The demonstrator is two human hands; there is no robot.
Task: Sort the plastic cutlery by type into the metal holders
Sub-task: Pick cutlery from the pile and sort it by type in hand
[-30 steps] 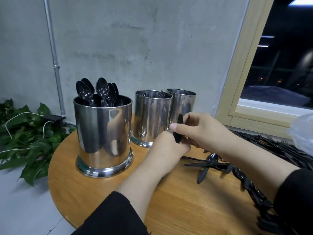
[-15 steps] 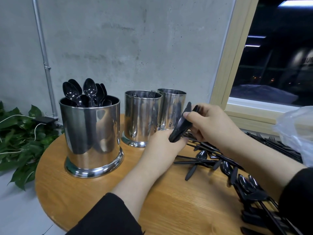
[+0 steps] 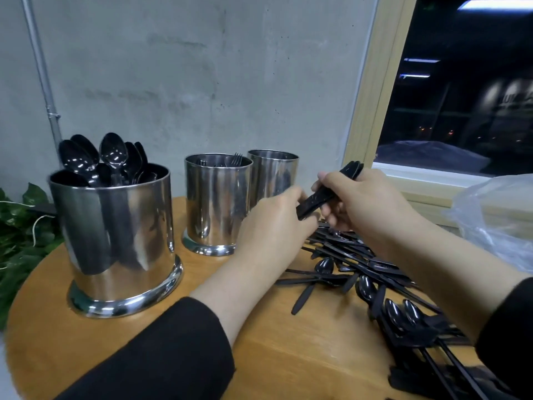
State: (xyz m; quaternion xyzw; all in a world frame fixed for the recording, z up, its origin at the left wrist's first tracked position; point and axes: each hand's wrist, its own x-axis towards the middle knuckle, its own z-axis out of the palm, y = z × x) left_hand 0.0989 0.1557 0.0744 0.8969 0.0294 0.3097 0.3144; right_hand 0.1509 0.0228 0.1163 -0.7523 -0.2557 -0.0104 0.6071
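Plastic cutlery [image 3: 372, 272], black, lies heaped on the round wooden table [image 3: 288, 368] right of three metal holders [image 3: 217, 203]. Light, thin and probably slick, each piece looks best pinched mid-handle. The right hand [image 3: 366, 203] pinches a small bundle [image 3: 326, 193] between curled fingers and thumb above the pile; the left hand [image 3: 274, 223], fingers curled, touches its lower end.

I can't read any text, label, brand or number here; faint pale letters show in the dark window [image 3: 473, 90], too blurred to make out.
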